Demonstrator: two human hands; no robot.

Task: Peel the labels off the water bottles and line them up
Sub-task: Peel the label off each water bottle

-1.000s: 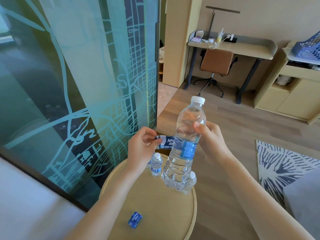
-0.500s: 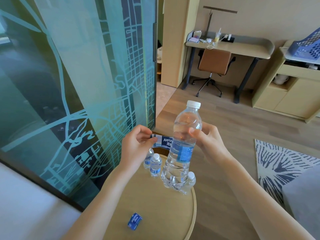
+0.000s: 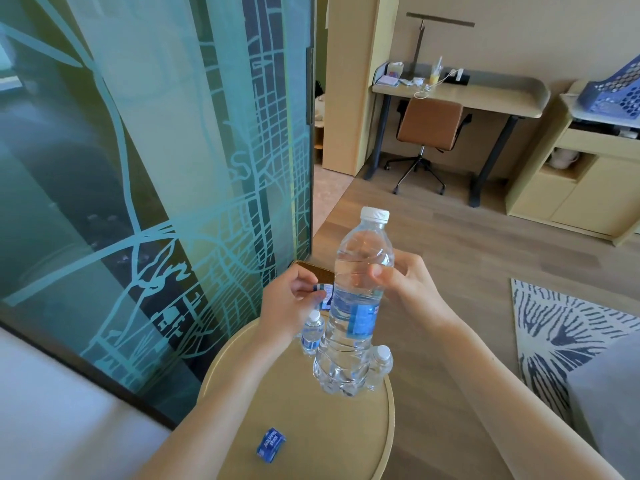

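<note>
Peeling: left hand [image 3: 287, 303] pinches loose end of label [image 3: 360, 318]; right hand [image 3: 412, 289] fingers clamp bottle [image 3: 360, 268], held over table [image 3: 277, 393]. Risks: hard tug tears label; grip slips, bottle topples small bottles [image 3: 311, 332] below.

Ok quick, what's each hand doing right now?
Left hand: pinches the peeled end of the blue label.
Right hand: grips the water bottle, held above the table.

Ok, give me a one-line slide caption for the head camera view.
Right hand holds a water bottle over a round table while the left hand pinches its half-peeled blue label.
</note>
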